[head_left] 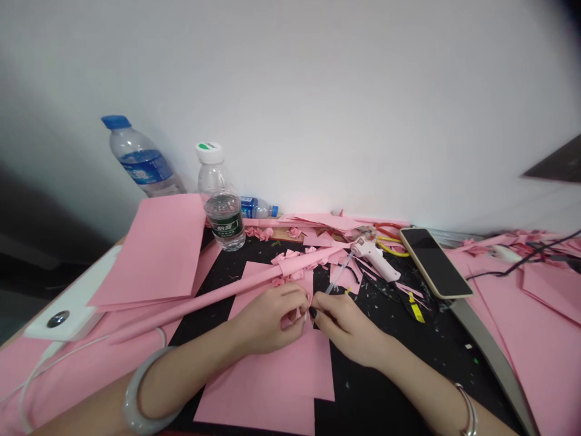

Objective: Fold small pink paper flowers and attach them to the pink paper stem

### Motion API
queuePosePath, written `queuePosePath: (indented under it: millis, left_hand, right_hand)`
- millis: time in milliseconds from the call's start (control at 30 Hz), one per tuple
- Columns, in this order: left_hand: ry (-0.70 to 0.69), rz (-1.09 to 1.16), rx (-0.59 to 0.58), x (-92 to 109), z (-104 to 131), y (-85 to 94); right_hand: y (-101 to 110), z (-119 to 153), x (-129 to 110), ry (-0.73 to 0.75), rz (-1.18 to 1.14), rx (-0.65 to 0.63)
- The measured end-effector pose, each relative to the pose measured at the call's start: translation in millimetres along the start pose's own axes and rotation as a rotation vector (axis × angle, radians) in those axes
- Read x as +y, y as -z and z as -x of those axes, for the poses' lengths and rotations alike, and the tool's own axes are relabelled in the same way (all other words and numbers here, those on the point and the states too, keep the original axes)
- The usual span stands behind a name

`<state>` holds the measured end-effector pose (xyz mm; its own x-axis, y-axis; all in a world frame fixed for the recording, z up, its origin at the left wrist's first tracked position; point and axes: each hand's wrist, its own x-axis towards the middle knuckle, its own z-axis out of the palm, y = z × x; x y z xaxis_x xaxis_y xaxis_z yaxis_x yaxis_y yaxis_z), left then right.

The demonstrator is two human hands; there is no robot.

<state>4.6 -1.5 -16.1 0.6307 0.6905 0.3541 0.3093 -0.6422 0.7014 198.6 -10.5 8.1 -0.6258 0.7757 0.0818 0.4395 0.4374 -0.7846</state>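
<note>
My left hand (276,316) is closed, its fingertips pinched on a small piece of pink paper (310,301). The fingertips of my right hand (345,330) meet it there, also pinched on that piece, which they largely cover. Beneath both hands lie overlapping pink paper sheets (272,387). Just beyond them, a long rolled pink paper tube (218,297) slants across the table. Small folded pink paper flowers (299,257) are scattered around its far end. Past my right hand lies a white glue gun (379,261) with a translucent glue stick (340,272) extending from it.
A clear water bottle (224,221) stands behind the tube; a blue-capped bottle (143,160) leans at the wall. Another bottle (258,208) lies flat. Right are a phone (433,263) and pink sheets (521,339). Left are a white box-shaped device (75,303) and pink sheets (154,248).
</note>
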Motion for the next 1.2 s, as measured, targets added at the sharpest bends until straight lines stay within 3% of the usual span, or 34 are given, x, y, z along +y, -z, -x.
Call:
queuePosePath:
  millis: [1200]
  left_hand:
    - [-0.026, -0.007, -0.008, 1.4, 0.4, -1.7]
  right_hand:
    - [-0.6, -2.2, 5.3, -0.030, -0.100, -0.050]
